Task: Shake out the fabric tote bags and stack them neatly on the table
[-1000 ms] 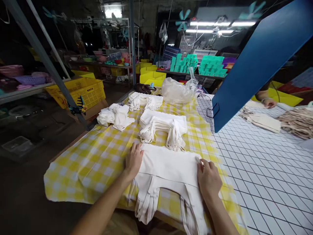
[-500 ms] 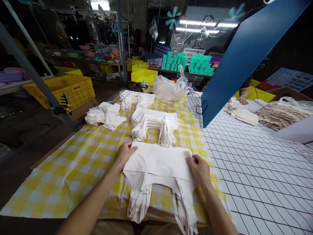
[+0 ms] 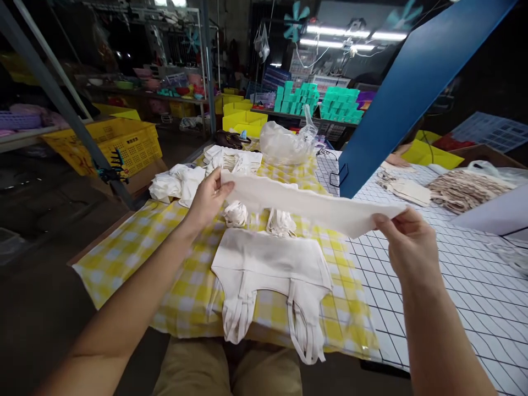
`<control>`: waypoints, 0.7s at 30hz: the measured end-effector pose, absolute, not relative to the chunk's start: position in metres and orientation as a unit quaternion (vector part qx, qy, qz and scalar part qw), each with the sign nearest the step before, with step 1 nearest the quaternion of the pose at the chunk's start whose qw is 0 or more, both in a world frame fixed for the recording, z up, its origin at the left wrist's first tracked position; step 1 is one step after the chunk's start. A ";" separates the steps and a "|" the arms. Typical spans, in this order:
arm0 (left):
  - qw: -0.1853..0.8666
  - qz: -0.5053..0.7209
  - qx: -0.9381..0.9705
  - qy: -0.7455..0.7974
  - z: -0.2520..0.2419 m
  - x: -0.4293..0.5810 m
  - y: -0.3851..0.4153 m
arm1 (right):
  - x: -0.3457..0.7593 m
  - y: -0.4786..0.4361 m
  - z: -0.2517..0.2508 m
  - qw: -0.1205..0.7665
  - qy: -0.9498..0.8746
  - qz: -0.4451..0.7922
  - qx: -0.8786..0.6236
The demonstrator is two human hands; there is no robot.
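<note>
My left hand (image 3: 212, 192) pinches one end of a white strappy top (image 3: 305, 206), and my right hand (image 3: 408, 236) grips its other end. Held in the air above the table, the top is pulled out into a long, wide band; its lower part is blurred. Below it, more white strappy tops (image 3: 272, 253) lie flat on the yellow checked cloth (image 3: 181, 297), straps towards me. Behind the stretched band, a stack of folded white tops (image 3: 282, 223) is partly hidden. Farther back are another white stack (image 3: 235, 159) and a loose white heap (image 3: 175, 181).
A blue board (image 3: 396, 99) leans over the right side of the table, by the white grid-patterned cloth (image 3: 391, 308). Beige pieces (image 3: 466, 190) are piled there, near another person's arm (image 3: 398, 157). A clear plastic bag (image 3: 284, 143) sits behind; a yellow crate (image 3: 132, 146) stands left.
Both hands have risen from the flat tops, lifting one and stretching it sideways. My right hand has moved out to the right and up. The view has shifted slightly.
</note>
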State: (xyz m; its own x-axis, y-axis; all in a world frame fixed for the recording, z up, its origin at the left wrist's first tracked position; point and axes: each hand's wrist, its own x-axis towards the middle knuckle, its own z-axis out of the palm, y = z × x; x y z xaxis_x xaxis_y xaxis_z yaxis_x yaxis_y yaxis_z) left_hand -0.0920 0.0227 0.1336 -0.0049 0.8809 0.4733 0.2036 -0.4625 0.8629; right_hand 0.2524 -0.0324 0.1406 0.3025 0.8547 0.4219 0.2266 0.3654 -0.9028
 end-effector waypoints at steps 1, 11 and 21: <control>0.289 0.553 0.654 0.428 0.130 -0.095 0.015 | 0.255 -0.039 0.136 0.612 -0.547 0.246 -0.516; 0.380 0.247 0.747 0.486 0.018 -0.138 -0.084 | 0.268 -0.128 0.016 0.292 -0.634 0.385 -0.603; 0.338 0.242 0.768 0.488 0.007 -0.134 -0.089 | 0.260 -0.134 0.011 0.281 -0.674 0.310 -0.609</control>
